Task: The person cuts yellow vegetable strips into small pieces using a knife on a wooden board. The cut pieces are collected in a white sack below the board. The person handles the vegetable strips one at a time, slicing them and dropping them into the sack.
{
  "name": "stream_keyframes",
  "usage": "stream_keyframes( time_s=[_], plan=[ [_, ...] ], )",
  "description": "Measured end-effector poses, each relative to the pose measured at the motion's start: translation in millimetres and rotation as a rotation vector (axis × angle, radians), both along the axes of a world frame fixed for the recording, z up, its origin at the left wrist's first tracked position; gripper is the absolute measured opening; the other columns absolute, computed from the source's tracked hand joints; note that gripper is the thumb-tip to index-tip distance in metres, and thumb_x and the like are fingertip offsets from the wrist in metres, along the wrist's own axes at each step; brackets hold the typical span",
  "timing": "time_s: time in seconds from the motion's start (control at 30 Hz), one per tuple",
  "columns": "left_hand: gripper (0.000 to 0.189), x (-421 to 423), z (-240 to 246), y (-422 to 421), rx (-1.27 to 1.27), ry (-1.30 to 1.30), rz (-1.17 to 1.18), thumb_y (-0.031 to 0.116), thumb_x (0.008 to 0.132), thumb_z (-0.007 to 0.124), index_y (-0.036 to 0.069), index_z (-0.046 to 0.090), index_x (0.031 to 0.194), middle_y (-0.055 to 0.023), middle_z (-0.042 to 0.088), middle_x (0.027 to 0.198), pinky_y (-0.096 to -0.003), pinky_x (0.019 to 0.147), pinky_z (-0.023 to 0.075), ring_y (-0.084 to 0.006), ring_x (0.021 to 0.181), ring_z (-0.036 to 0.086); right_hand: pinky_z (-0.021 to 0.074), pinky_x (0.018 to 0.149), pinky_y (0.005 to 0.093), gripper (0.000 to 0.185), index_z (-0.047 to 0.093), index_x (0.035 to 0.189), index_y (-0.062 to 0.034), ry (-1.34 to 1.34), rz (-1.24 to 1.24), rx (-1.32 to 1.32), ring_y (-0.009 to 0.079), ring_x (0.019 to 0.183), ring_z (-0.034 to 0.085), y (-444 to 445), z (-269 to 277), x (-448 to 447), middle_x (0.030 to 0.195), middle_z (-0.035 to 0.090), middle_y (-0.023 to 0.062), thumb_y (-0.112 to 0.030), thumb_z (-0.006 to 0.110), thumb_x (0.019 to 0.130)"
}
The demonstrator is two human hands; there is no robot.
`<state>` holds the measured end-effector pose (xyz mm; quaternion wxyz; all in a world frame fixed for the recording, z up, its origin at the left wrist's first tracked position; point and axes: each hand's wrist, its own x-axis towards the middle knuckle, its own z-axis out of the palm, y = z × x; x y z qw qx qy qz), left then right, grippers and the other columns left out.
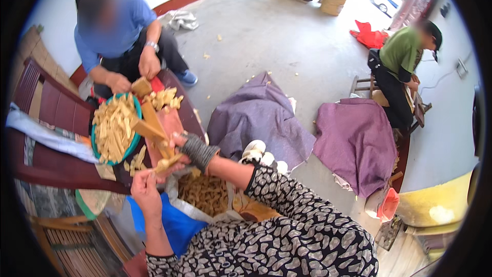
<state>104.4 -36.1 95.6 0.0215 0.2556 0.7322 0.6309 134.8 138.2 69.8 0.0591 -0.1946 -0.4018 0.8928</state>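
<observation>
My left hand (145,189) is raised at the lower left, its fingertips pinching one end of a small yellowish piece (168,162). At the other end of that piece is my right hand (180,150), in a grey knitted wrist wrap, which also grips a flat wooden strip (148,129). Beneath the strip lies a pink-red board or cloth (171,120) on the dark red bench (188,117). Beside it stands a teal-rimmed basket (138,111) heaped with yellowish pieces (115,127). Below my right hand, a sack (184,204) holds many brown pieces. Small loose pieces lie around the basket.
A person in blue (111,27) works across the bench with both hands near a block. A purple cloth (261,115) and a maroon cloth (355,138) cover things on the right. Farther right, a person in green (401,54) sits; another sits at the back near a carton (333,2).
</observation>
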Motion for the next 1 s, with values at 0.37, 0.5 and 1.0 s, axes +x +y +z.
stream_keyframes(
  time_s=[0.37,0.5,1.0],
  plan=[
    [0.037,9,-6,-5,-0.473,0.547,-0.052,0.005,0.07,0.066,0.002,0.054,0.105,-0.013,0.056,0.105,-0.0371,0.08,0.0445,-0.0306,0.096,0.053,0.0347,0.042,0.0204,0.018,0.054,0.073,-0.0045,0.081,0.308,0.465,0.0074,0.046,0.045,-19,-6,12,0.054,0.05,0.0001,-0.018,0.065,0.078],
    [0.031,10,-23,-1,-0.576,0.481,-0.036,0.001,0.072,0.06,0.004,0.052,0.102,-0.0103,0.053,0.093,-0.0375,0.072,0.046,-0.0285,0.088,0.055,0.0392,0.046,0.0231,0.022,0.056,0.077,-0.0026,0.043,0.424,0.618,0.0091,0.05,0.05,-19,-13,7,0.058,0.054,0.0026,-0.022,0.066,0.077],
    [0.016,-60,-64,-5,-0.658,0.651,-0.078,0.013,0.079,0.056,0.01,0.049,0.094,-0.006,0.05,0.073,-0.0341,0.056,0.0431,-0.0215,0.063,0.055,0.0456,0.068,0.0337,0.031,0.063,0.079,-0.0008,0.15,0.235,1.362,0.0274,0.072,0.059,-19,-17,-2,0.075,0.061,0.0145,-0.032,0.065,0.074]
  ],
)
